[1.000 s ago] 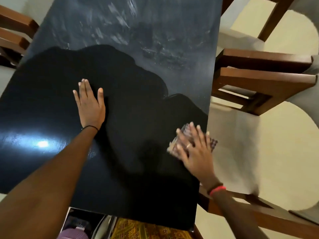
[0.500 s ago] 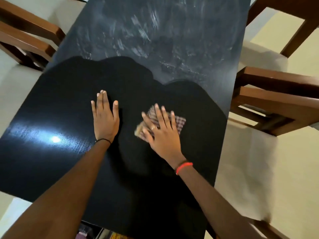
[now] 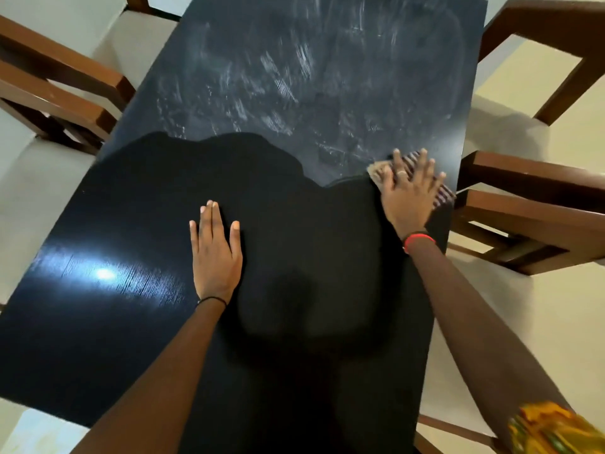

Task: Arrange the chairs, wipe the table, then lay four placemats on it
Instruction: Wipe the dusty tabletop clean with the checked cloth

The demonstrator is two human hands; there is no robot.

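A glossy black table (image 3: 137, 290) fills the view, with whitish smears across its far half. My left hand (image 3: 215, 253) lies flat on the tabletop near the middle, fingers straight. My right hand (image 3: 411, 193) presses a checked cloth (image 3: 442, 194) flat against the table close to its right edge, fingers spread over it. Most of the cloth is hidden under the hand; its edges show around the fingertips and to the right of the hand.
Brown wooden chairs stand around the table: one at the left (image 3: 55, 93), one at the right (image 3: 530, 208) by the cloth, another at the far right (image 3: 553, 34). A further chair rail (image 3: 455, 430) shows at the lower right. The floor is pale.
My right hand slid the cloth from the right edge to the table's middle, then back out to the right edge, farther away. My left hand stayed flat on the table.
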